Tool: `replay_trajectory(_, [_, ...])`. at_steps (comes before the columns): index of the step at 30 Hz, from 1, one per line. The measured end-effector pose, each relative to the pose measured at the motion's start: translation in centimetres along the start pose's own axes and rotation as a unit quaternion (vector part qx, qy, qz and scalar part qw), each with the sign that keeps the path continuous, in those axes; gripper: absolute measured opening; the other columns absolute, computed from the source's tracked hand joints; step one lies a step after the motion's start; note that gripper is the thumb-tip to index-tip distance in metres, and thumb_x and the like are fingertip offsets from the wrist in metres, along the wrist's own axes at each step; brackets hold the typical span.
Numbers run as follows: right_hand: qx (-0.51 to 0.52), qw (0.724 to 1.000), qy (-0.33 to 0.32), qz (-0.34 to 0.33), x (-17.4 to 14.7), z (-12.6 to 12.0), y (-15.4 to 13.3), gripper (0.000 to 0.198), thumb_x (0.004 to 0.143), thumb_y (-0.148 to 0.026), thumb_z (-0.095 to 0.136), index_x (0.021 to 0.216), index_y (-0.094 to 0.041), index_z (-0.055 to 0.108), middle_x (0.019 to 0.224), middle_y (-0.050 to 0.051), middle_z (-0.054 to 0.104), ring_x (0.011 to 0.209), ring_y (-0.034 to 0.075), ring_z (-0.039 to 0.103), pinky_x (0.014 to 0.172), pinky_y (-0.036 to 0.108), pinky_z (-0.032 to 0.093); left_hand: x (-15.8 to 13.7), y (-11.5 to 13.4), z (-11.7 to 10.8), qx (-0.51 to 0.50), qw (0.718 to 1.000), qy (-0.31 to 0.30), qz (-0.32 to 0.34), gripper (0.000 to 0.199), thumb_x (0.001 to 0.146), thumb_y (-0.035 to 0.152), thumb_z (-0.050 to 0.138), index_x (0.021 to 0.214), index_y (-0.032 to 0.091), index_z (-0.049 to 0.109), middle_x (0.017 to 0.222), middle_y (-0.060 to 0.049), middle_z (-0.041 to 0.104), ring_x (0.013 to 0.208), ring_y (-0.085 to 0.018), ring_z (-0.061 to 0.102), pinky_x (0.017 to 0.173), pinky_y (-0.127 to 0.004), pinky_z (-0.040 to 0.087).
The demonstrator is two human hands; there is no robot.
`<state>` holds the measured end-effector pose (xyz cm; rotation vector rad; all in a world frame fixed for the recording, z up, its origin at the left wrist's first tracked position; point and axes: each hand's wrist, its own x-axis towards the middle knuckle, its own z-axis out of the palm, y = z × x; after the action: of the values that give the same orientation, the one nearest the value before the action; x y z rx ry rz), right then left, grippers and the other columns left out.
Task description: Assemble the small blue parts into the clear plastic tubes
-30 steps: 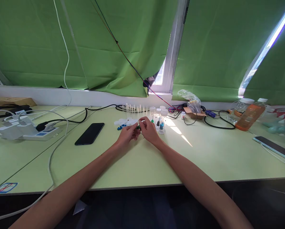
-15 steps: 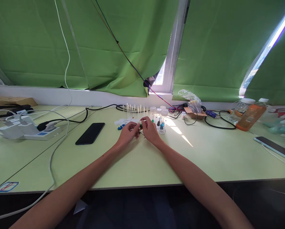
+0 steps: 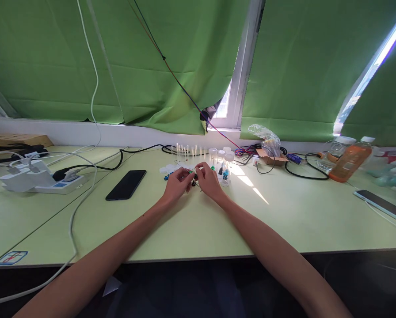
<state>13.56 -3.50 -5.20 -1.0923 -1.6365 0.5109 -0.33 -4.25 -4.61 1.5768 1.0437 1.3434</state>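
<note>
My left hand [image 3: 177,183] and my right hand [image 3: 208,180] meet over the desk, fingertips pinched close together. Between the fingertips shows a small green piece [image 3: 192,172], too small to name; a thin pale strand [image 3: 182,165] sticks out towards the upper left. Dark little pieces [image 3: 193,183] lie just under the fingers. Close to my left hand are blue pieces [image 3: 166,177] and white caps [image 3: 165,170]. Beyond my right hand stand several clear tubes with white caps [image 3: 229,157], with green, black and blue bits in or around them. Thin upright clear tubes [image 3: 186,152] stand behind both hands.
A black phone [image 3: 126,185] lies left, near a white power strip [image 3: 57,184] and cables. Right of the tubes are a small cardboard box [image 3: 274,160] with a plastic bag, an orange bottle [image 3: 350,161] and another phone [image 3: 383,205]. Green curtains [image 3: 118,66] hang behind.
My left fingers have shifted slightly over the green piece, and the thin strand points a little more upward. My right hand stays nearly in place. The whole view shifts slightly.
</note>
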Motion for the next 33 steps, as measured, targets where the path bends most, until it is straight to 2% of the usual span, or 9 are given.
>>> replay_trajectory(6, [-0.085, 0.996, 0.001, -0.009, 0.4, -0.2, 0.7, 0.019, 0.095, -0.031, 0.038, 0.091, -0.023, 0.054, 0.068, -0.002, 0.061, 0.064, 0.015, 0.057, 0.063, 0.025, 0.038, 0.0, 0.2, -0.2, 0.038, 0.999, 0.014, -0.013, 0.03, 0.07, 0.045, 0.073, 0.076, 0.019, 0.059, 0.055, 0.002, 0.056, 0.041, -0.01, 0.045, 0.046, -0.026, 0.033])
replay_trajectory(13, [-0.182, 0.983, -0.029, 0.004, 0.5, -0.3, 1.3, 0.014, 0.089, -0.02, 0.047, 0.09, -0.021, 0.06, 0.085, 0.004, 0.069, 0.076, 0.019, 0.059, 0.061, 0.026, 0.033, -0.2, -0.1, -0.2, 0.179, 0.982, 0.035, 0.038, 0.022, 0.07, 0.039, 0.07, 0.068, 0.018, 0.064, 0.057, -0.001, 0.059, 0.053, -0.014, 0.048, 0.054, -0.027, 0.032])
replay_trajectory(23, [-0.19, 0.981, -0.033, 0.013, 0.6, -0.3, 1.4, 0.014, 0.088, -0.016, 0.048, 0.088, -0.021, 0.062, 0.09, 0.006, 0.069, 0.08, 0.02, 0.059, 0.061, 0.028, 0.033, -0.1, -1.0, -0.6, 0.272, 0.958, -0.012, 0.087, 0.017, 0.069, 0.031, 0.068, 0.057, 0.02, 0.062, 0.053, -0.001, 0.057, 0.053, -0.016, 0.045, 0.053, -0.029, 0.026])
replay_trajectory(33, [-0.181, 0.983, -0.019, 0.024, 0.5, -0.4, 0.8, 0.017, 0.09, -0.017, 0.045, 0.088, -0.02, 0.062, 0.088, 0.006, 0.067, 0.081, 0.019, 0.058, 0.066, 0.028, 0.035, 0.0, -1.6, -0.8, 0.291, 0.953, -0.036, 0.073, 0.013, 0.069, 0.032, 0.067, 0.062, 0.021, 0.066, 0.057, -0.003, 0.061, 0.056, -0.019, 0.051, 0.056, -0.03, 0.03])
